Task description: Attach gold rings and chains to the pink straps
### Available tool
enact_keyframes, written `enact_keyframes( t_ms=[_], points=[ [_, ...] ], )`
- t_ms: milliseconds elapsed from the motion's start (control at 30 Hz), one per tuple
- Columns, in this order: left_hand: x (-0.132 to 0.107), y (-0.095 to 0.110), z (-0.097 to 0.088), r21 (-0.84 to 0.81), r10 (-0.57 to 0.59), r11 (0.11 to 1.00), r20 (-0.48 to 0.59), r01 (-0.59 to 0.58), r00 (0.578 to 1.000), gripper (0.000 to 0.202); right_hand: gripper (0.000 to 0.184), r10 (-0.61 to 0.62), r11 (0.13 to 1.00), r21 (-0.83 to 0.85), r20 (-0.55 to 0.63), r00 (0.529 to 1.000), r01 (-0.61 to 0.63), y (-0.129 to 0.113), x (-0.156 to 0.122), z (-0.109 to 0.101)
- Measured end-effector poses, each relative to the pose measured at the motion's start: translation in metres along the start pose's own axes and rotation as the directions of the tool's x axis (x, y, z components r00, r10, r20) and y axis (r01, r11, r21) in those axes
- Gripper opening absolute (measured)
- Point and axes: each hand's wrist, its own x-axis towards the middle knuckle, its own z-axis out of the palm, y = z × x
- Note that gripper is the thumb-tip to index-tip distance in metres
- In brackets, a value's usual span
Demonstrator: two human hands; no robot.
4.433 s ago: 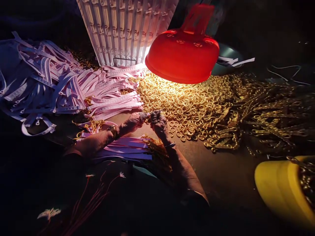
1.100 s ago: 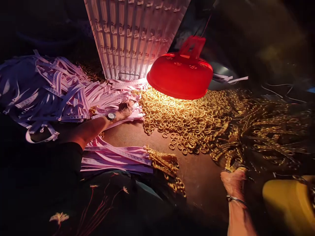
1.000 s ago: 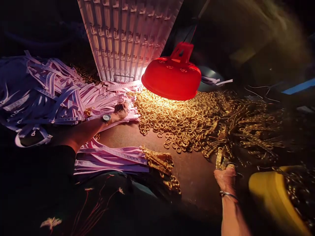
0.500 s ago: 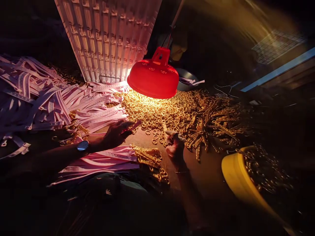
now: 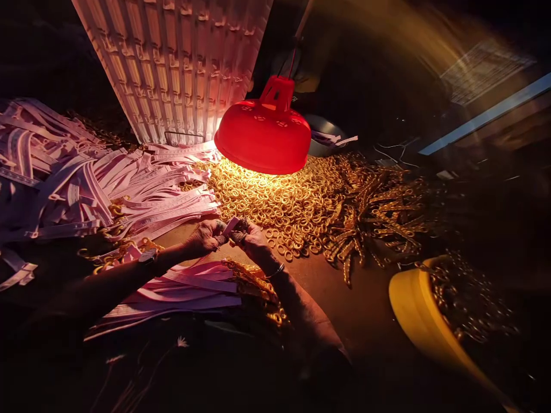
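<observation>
Under the lamp my two hands meet in front of a heap of gold rings (image 5: 279, 209). Closed fingers of my left hand (image 5: 205, 238) hold a pink strap (image 5: 231, 225), its end sticking up between the hands. My right hand (image 5: 255, 242) is closed right at that strap end; what its fingertips pinch is too small and dark to make out. Below my wrists lies a bundle of pink straps (image 5: 193, 281), with gold chain pieces (image 5: 253, 279) at its right end. Dark coverings show on some fingertips.
A red lamp (image 5: 262, 135) hangs low over the rings. Many pink straps (image 5: 86, 183) are piled at left, by a ribbed panel (image 5: 181, 69). Braided gold pieces (image 5: 383, 212) lie at right. A yellow container (image 5: 408, 301) of metal rings or chain stands front right; a bowl (image 5: 321, 129) behind.
My right hand has moved left from the edge of the ring heap to meet my left hand. The strap end now stands between both hands. The view has shifted slightly.
</observation>
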Motion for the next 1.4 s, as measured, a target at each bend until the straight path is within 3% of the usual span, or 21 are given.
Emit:
enact_keyframes(
  t_ms=[200, 333, 400, 467, 500, 567, 600, 667, 800, 967, 1167, 1267, 1400],
  points=[
    [0.009, 0.0, 0.0, -0.189, -0.14, 0.973, -0.022, 0.133, 0.99, 0.038, 0.036, 0.046, 0.994, 0.102, 0.033, 0.998, -0.049, -0.005, 0.016, -0.005],
    [0.016, -0.012, 0.004, -0.229, -0.139, 0.965, -0.021, 0.131, 0.99, 0.04, 0.041, 0.091, 0.989, 0.114, 0.06, 0.994, -0.097, -0.007, 0.021, -0.005],
    [0.019, -0.017, 0.005, -0.214, -0.128, 0.968, 0.016, 0.129, 0.992, 0.035, 0.042, 0.116, 0.992, 0.034, 0.109, 0.987, -0.12, -0.009, 0.026, -0.009],
    [0.021, -0.019, 0.005, -0.197, -0.119, 0.973, 0.019, 0.121, 0.993, 0.031, 0.037, 0.072, 0.978, -0.202, 0.134, 0.988, -0.044, -0.012, 0.035, -0.018],
    [0.021, -0.017, 0.004, -0.178, -0.111, 0.978, -0.008, 0.108, 0.994, 0.028, 0.032, -0.005, 0.926, -0.375, 0.096, 0.995, 0.041, -0.016, 0.042, -0.025],
    [0.022, -0.012, 0.002, -0.119, -0.092, 0.99, -0.117, 0.078, 0.989, 0.024, 0.023, -0.234, 0.721, -0.674, -0.015, 0.972, 0.163, -0.025, 0.059, -0.045],
    [0.022, -0.008, 0.001, -0.105, -0.094, 0.991, -0.158, 0.078, 0.983, 0.023, 0.021, -0.346, 0.614, -0.772, -0.076, 0.935, 0.164, -0.031, 0.07, -0.056],
    [0.022, -0.002, -0.003, -0.154, -0.143, 0.981, -0.16, 0.119, 0.977, 0.025, 0.018, -0.473, 0.44, -0.897, -0.193, 0.86, 0.041, -0.043, 0.09, -0.079],
    [0.024, 0.0, -0.01, -0.29, -0.248, 0.932, -0.071, 0.217, 0.966, 0.034, 0.018, -0.549, 0.141, -0.957, -0.287, 0.785, -0.252, -0.058, 0.123, -0.108],
    [0.025, -0.005, -0.011, -0.348, -0.283, 0.911, -0.137, 0.222, 0.949, 0.032, 0.025, -0.487, -0.024, -0.969, -0.204, 0.849, -0.247, -0.06, 0.141, -0.11],
    [0.027, 0.002, -0.009, -0.466, -0.408, 0.82, -0.071, 0.331, 0.91, 0.04, 0.014, -0.516, -0.038, -0.985, -0.125, 0.847, -0.169, -0.061, 0.137, -0.106],
    [0.024, 0.006, -0.008, -0.459, -0.392, 0.824, -0.042, 0.33, 0.919, 0.038, 0.02, -0.521, 0.064, -0.998, -0.041, 0.853, -0.009, -0.058, 0.118, -0.102],
    [0.016, 0.014, -0.003, -0.326, -0.263, 0.921, -0.116, 0.214, 0.958, 0.017, 0.034, -0.479, 0.203, -0.959, 0.077, 0.874, 0.196, -0.043, 0.08, -0.087]
  ],
)
